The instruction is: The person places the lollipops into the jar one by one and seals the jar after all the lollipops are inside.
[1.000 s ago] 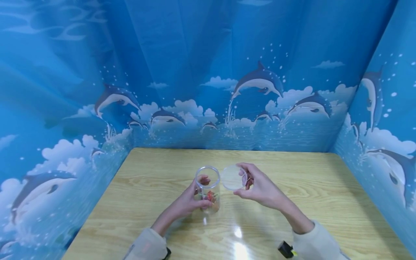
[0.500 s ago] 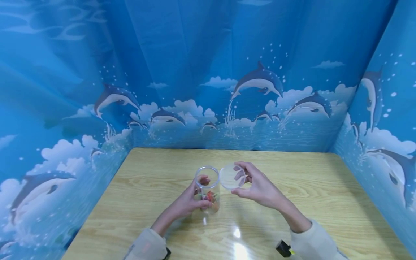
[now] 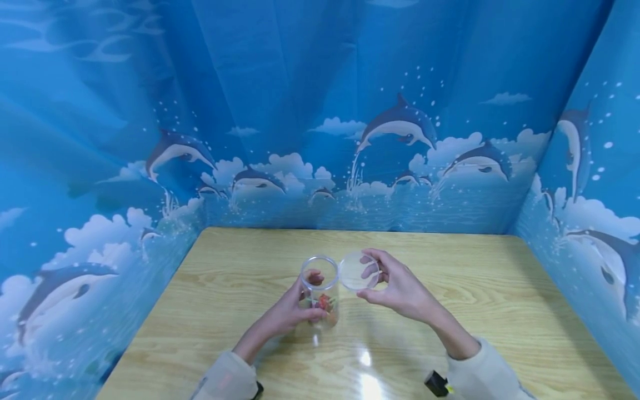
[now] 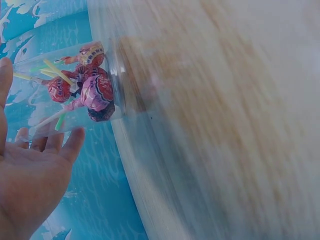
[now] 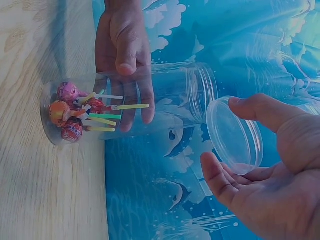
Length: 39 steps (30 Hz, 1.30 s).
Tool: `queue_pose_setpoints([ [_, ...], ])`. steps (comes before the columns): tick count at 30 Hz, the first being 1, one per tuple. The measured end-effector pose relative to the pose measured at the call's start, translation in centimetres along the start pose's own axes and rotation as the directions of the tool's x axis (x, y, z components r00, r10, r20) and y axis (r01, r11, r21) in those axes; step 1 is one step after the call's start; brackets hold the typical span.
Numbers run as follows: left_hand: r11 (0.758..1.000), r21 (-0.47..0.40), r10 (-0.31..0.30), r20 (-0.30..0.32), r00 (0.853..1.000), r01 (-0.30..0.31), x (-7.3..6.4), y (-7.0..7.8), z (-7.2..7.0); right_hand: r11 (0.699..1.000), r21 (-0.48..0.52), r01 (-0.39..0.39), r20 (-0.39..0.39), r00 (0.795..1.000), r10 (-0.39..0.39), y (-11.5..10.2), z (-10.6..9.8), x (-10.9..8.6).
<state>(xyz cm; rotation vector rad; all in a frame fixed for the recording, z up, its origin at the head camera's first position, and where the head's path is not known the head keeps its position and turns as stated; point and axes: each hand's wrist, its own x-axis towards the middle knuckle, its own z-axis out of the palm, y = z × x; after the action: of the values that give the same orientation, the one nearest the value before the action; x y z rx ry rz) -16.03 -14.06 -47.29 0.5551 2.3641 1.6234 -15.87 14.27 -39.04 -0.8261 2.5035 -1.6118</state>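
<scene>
A clear plastic jar (image 5: 172, 95) stands upright with its mouth uncovered, its base right at the tabletop. Several lollipops (image 4: 97, 92) in red, pink and orange wrappers lie at its bottom, their sticks yellow, green and white. My left hand (image 3: 290, 315) grips the jar's side, thumb in front and fingers behind. In my right hand (image 3: 395, 289) a round translucent lid (image 3: 352, 271) is held by its edge between thumb and fingers. The lid is tilted beside the jar's mouth, its edge right at the rim in the right wrist view.
A wood-grain table (image 3: 240, 255) lies beneath both hands. Blue curtains with printed dolphins (image 3: 397, 125) stand behind the table and along its left and right sides. Light glares off the table's front (image 3: 370, 383).
My right hand has brought the lid slightly left, closer to the jar's rim, and its tilt has shifted a little. The left hand and the jar have stayed in place.
</scene>
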Motion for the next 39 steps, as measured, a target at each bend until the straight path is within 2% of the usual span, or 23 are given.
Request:
queue_pose_setpoints([
  [6, 1.0, 0.002, -0.004, 0.001, 1.0, 0.004, 0.0, -0.1, 0.0, 0.997, -0.072, 0.005, -0.006, 1.0, -0.006, -0.4, 0.0, 0.1],
  [14, 1.0, 0.005, 0.001, 0.002, 1.0, -0.001, 0.1, -0.3, 0.0, 0.998, -0.028, 0.052, -0.031, 0.998, -0.053, -0.5, 0.2, 0.8],
  [18, 1.0, 0.004, 0.003, 0.0, 1.0, -0.003, 0.0, -0.3, 0.0, 0.994, 0.072, 0.088, -0.047, 0.995, -0.085, -0.2, 0.8, 1.3],
  [21, 1.0, -0.005, 0.005, 0.002, 1.0, -0.005, 0.1, -0.3, 0.0, 0.974, 0.193, 0.116, -0.037, 0.993, -0.111, -0.1, 1.5, 1.7],
  [24, 1.0, -0.008, 0.008, 0.002, 1.0, -0.008, 0.1, -0.4, 0.1, 0.961, 0.241, 0.134, -0.031, 0.991, -0.131, -0.3, 2.3, 2.3],
  [33, 1.0, -0.004, 0.01, 0.001, 1.0, -0.01, 0.0, -0.5, 0.0, 0.982, 0.049, 0.184, -0.059, 0.982, -0.181, -1.0, 4.2, 3.4],
  [39, 0.998, -0.042, -0.04, 0.011, 0.999, 0.041, -0.2, -0.4, 0.0, 0.982, -0.007, 0.19, -0.072, 0.979, -0.19, -1.0, 4.9, 3.6],
])
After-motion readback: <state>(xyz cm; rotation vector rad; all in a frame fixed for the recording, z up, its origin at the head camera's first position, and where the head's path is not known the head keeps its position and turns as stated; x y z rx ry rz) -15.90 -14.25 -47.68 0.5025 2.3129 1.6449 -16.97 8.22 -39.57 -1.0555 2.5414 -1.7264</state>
